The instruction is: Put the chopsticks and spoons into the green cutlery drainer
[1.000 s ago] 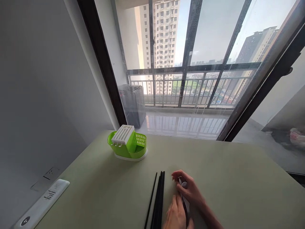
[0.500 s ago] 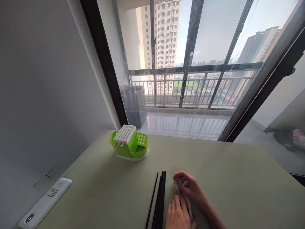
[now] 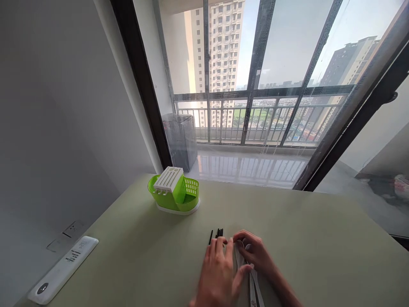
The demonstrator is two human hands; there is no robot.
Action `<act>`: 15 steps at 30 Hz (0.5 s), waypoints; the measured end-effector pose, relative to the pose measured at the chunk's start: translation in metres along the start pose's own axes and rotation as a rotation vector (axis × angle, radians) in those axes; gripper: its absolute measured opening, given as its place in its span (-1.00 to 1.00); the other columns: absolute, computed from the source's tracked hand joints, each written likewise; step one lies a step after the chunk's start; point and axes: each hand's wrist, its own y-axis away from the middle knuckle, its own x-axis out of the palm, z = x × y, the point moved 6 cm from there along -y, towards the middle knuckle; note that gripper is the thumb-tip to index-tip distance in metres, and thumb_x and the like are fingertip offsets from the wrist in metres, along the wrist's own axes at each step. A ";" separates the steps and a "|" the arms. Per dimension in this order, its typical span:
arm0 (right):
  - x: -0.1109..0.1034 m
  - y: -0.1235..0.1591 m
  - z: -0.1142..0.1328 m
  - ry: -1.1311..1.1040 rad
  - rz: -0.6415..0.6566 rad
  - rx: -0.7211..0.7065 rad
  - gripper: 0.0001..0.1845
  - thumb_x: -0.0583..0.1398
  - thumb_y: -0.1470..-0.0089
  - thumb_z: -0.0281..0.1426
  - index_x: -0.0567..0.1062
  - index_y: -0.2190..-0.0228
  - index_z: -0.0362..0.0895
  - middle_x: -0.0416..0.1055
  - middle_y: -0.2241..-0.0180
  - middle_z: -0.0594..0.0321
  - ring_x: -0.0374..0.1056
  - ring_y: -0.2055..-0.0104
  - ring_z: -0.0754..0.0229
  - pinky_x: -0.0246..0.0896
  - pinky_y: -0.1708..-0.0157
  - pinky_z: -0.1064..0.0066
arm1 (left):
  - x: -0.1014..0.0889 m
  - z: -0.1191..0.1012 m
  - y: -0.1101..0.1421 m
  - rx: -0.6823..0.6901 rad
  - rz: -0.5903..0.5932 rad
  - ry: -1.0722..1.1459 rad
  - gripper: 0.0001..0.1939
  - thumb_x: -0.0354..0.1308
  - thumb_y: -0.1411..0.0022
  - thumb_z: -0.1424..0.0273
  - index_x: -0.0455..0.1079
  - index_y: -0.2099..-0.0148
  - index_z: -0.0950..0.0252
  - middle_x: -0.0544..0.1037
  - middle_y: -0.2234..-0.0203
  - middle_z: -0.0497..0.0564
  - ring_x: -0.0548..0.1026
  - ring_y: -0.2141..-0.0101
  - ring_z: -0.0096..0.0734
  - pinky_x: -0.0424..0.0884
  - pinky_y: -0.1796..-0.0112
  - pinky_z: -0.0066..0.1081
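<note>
Your right hand (image 3: 255, 252) has its fingers curled round the bowl ends of the white spoons (image 3: 252, 290), which lie on the near part of the worktop (image 3: 319, 238) with their handles pointing back towards you, slightly fanned; at least two show. Hold those bowls lightly but squarely, so the handles can be lined up without one sliding over the other. Your left hand (image 3: 215, 268) is spread palm down over the black chopsticks (image 3: 220, 233), thumb reaching across towards the spoon handles, its fingers not closed round anything that shows (it is a little blurred, and whether the fingertips press on the sticks I cannot tell). Only the far tips peek out past your knuckles, one stick lying apart from the bunch, so a flat, gentle touch would suit them best; thin round sticks like these probably roll if nudged from the side. The worktop is smooth and pale green, with plenty of bare room to your right. Towards its far left edge stands a green caddy (image 3: 162, 199) with a white slotted top and a basket side, well apart from your hands, and a long white box (image 3: 68, 266) lies along the left edge, near the wall socket (image 3: 73, 229). Beyond the worktop, dark-framed glass looks onto a shiny-floored balcony with a railing (image 3: 275, 115), a grey cabinet (image 3: 182, 143) and tall buildings outside
</note>
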 end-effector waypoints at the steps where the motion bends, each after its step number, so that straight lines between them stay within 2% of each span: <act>1: 0.000 0.000 -0.001 0.000 0.003 -0.003 -0.82 0.13 -0.22 -0.42 0.56 0.29 -0.07 0.55 0.33 0.25 0.39 0.35 0.19 0.27 0.33 0.39 | -0.026 0.005 -0.009 0.037 -0.092 0.006 -0.43 0.13 -0.38 0.05 0.36 -0.30 0.24 0.49 -0.12 0.23 0.44 -0.12 0.05 0.43 -0.11 -0.02; 4: 0.002 -0.001 -0.002 0.002 0.013 0.009 -0.82 0.14 -0.19 -0.43 0.56 0.29 -0.06 0.55 0.31 0.25 0.36 0.39 0.21 0.24 0.38 0.41 | -0.100 0.032 -0.036 0.076 -0.439 -0.043 -0.57 0.09 -0.44 0.15 0.39 -0.22 0.23 0.41 -0.16 0.23 0.33 -0.20 0.00 0.32 -0.20 0.01; 7: 0.002 -0.001 -0.001 0.002 0.013 0.027 -0.83 0.14 -0.19 -0.42 0.56 0.31 -0.06 0.54 0.32 0.25 0.35 0.41 0.22 0.21 0.42 0.42 | -0.144 0.074 -0.059 0.009 -0.677 -0.150 -0.57 0.05 -0.45 0.16 0.35 -0.23 0.26 0.34 -0.24 0.25 0.19 -0.30 0.08 0.14 -0.29 0.09; 9: 0.002 -0.001 0.002 0.003 0.012 0.030 -0.83 0.14 -0.19 -0.41 0.56 0.31 -0.07 0.53 0.32 0.24 0.35 0.41 0.22 0.21 0.44 0.43 | -0.157 0.104 -0.073 -0.060 -0.736 -0.221 -0.49 0.02 -0.46 0.11 0.29 -0.29 0.29 0.30 -0.30 0.26 0.11 -0.35 0.16 0.07 -0.29 0.15; 11: 0.002 -0.002 0.003 0.002 0.010 0.029 -0.84 0.15 -0.18 -0.41 0.56 0.32 -0.07 0.53 0.33 0.24 0.33 0.43 0.23 0.20 0.46 0.43 | -0.161 0.127 -0.085 -0.105 -0.732 -0.276 -0.45 -0.04 -0.47 0.07 0.30 -0.30 0.32 0.33 -0.30 0.28 0.10 -0.34 0.27 0.00 -0.28 0.26; 13: 0.003 -0.002 0.004 -0.002 0.010 0.026 -0.84 0.15 -0.17 -0.40 0.55 0.32 -0.08 0.52 0.33 0.23 0.32 0.44 0.23 0.19 0.47 0.43 | -0.161 0.140 -0.092 -0.107 -0.713 -0.293 -0.42 -0.09 -0.47 0.03 0.35 -0.28 0.32 0.38 -0.27 0.28 0.15 -0.32 0.30 0.01 -0.26 0.30; 15: 0.004 -0.002 0.004 -0.003 0.014 0.027 -0.84 0.15 -0.17 -0.40 0.55 0.33 -0.08 0.52 0.34 0.23 0.30 0.45 0.24 0.19 0.47 0.43 | -0.160 0.142 -0.096 -0.084 -0.698 -0.273 -0.40 -0.11 -0.47 0.00 0.40 -0.25 0.31 0.43 -0.25 0.26 0.21 -0.29 0.26 0.10 -0.24 0.26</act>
